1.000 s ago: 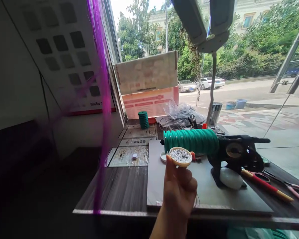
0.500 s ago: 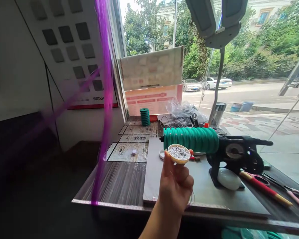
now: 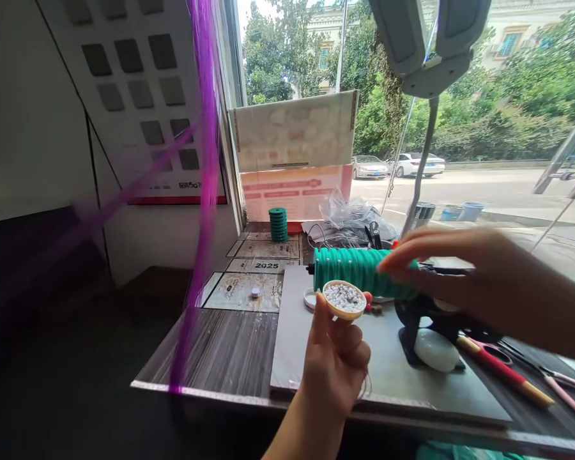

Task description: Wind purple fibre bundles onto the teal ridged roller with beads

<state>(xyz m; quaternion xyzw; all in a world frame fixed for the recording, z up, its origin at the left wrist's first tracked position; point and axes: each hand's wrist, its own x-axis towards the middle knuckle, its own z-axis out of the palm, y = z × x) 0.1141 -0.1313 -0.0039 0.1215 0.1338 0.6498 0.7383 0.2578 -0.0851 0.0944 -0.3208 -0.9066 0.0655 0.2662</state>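
In the middle of the head view, my left hand (image 3: 338,358) is closed around a small round dish (image 3: 345,314) and keeps it level. Tiny white and some darker beads (image 3: 342,297) fill the dish. Just behind it lies a green ribbed roll (image 3: 349,268) on a black stand (image 3: 412,319), with a few white dots along its top. From the right comes my right hand (image 3: 441,268), slightly blurred, its fingers stretched out toward the roll and covering the roll's right part. I see nothing held in it; whether the fingertips touch the roll cannot be told.
A grey board (image 3: 311,358) lies under the stand. A white rounded object (image 3: 438,350), a red-and-tan handled tool (image 3: 508,370) and scissors (image 3: 556,377) are at the right. Behind stand a green spool stack (image 3: 278,225) and plastic bags (image 3: 354,214). Purple strands (image 3: 206,160) hang at left.
My right hand has come in from the right and now covers part of the green roll. The left hand still holds the dish in nearly the same place. The view has shifted slightly.
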